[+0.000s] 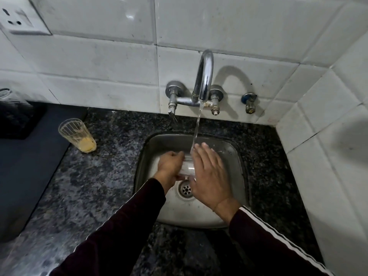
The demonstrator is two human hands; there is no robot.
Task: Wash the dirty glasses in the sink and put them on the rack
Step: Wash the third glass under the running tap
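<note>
Over the steel sink (235, 156) my left hand (171, 166) grips a clear glass (187, 168), which lies tilted between my two hands. My right hand (209, 172) has its fingers straight and pressed flat against the glass, hiding most of it. Water runs from the chrome tap (205, 76) onto the glass and my right fingertips. A second glass (78, 135) with yellow dregs at the bottom stands upright on the counter, left of the sink.
The sink drain (186, 189) lies just below my hands. Dark speckled granite counter (103, 176) surrounds the sink. A dark mat (29, 166) and a black rack (16, 118) holding an upturned glass (5, 94) sit at the far left. White tiled walls close in behind and to the right.
</note>
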